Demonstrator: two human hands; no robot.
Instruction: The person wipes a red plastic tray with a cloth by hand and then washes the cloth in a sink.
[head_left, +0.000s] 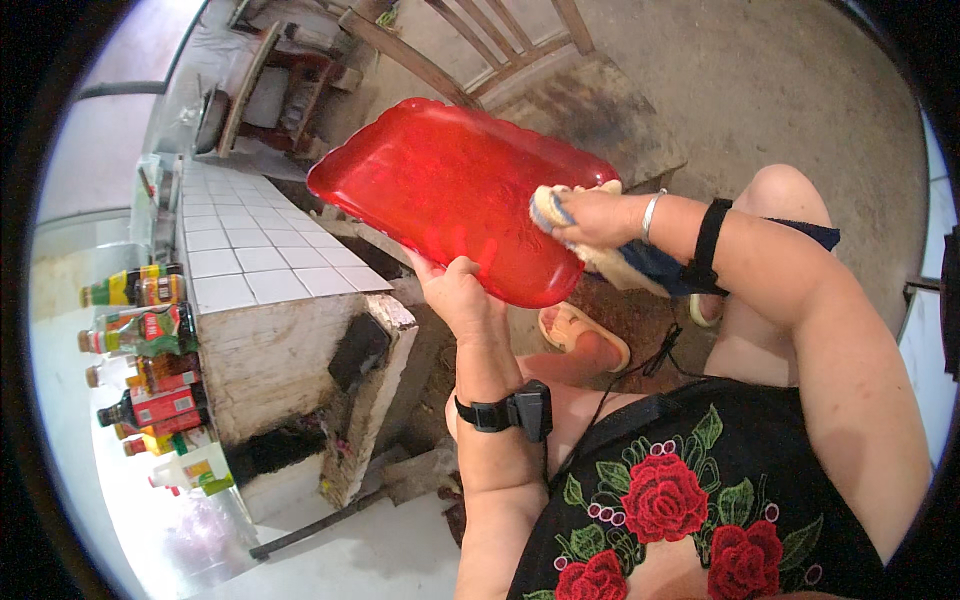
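Observation:
A shiny red rectangular tray with a scalloped rim is held up in front of me, tilted. My left hand grips its near edge, the thumb over the rim and the other fingers beneath. A cream cloth with blue stripes is bunched in my right hand. That hand presses the cloth against the tray's right end, and part of the cloth hangs below the hand. A silver bracelet circles the right wrist, and black straps sit on both forearms.
Beyond the tray stands a wooden chair with a slatted back. At left is a white-tiled counter on a worn block, with several sauce bottles beside it. My sandalled foot is on the floor below the tray.

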